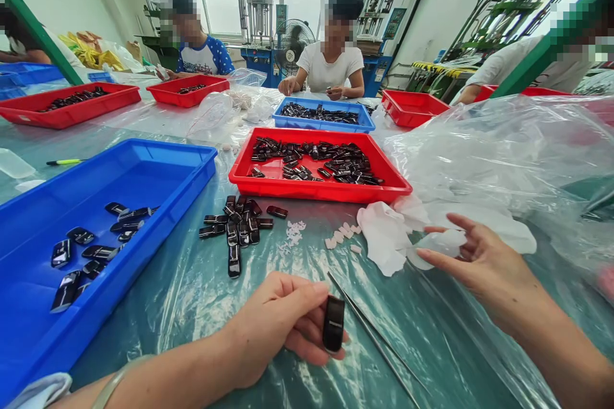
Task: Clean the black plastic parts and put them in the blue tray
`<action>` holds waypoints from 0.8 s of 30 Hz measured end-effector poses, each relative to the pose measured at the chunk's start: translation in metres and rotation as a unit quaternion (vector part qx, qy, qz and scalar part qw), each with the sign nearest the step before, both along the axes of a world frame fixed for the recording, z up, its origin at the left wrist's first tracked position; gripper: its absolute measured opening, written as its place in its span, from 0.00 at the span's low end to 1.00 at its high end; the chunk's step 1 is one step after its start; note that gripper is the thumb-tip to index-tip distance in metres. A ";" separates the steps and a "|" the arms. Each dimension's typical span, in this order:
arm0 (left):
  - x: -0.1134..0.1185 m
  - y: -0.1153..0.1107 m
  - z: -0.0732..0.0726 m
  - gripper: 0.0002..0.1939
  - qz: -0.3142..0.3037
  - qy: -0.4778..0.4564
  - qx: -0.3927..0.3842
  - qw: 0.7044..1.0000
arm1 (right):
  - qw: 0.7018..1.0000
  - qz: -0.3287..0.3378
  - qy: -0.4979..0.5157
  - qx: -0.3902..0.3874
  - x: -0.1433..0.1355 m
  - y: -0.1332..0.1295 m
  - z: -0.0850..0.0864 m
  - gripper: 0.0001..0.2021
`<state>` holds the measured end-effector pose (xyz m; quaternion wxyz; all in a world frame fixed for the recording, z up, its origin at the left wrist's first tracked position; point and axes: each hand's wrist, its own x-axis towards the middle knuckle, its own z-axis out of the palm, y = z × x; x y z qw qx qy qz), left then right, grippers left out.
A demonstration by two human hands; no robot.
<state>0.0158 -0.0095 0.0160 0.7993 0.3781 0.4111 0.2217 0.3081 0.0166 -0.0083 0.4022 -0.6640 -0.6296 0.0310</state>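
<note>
My left hand [292, 319] holds a glossy black part [333, 324] between thumb and fingers, near the bottom centre. Just right of it, metal tweezers [378, 339] lie on the plastic-covered table. At the right, my right hand [472, 252] has its fingers spread around a translucent white piece [444, 243], beside crumpled white sheets [384, 236]. Whether the fingers grip that piece is unclear. A pile of black parts [237, 223] lies left of centre, with small white scraps [293, 234] and pale little blocks [343, 234] to its right.
A large blue tray [158, 204] with black parts fills the left. Ahead stands a red tray [321, 190] full of black parts, with a smaller blue tray [323, 124] behind it. Clear plastic bags [503, 140] cover the right side. Several people sit around the table.
</note>
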 end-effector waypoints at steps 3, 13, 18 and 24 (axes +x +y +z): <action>0.000 0.000 0.000 0.19 -0.007 0.003 0.008 1.000 | 0.997 -0.071 -0.016 0.024 -0.016 -0.012 0.017 0.36; 0.004 -0.001 -0.007 0.11 -0.012 -0.022 0.025 0.999 | 0.951 0.208 -0.212 0.088 -0.076 -0.019 -0.003 0.10; 0.003 -0.001 -0.006 0.10 -0.037 0.034 0.066 0.997 | 0.947 0.202 -0.247 0.047 -0.078 -0.010 -0.020 0.11; 0.003 -0.002 -0.009 0.10 -0.048 0.040 0.105 0.993 | 0.949 0.217 -0.227 0.021 -0.080 -0.014 -0.016 0.09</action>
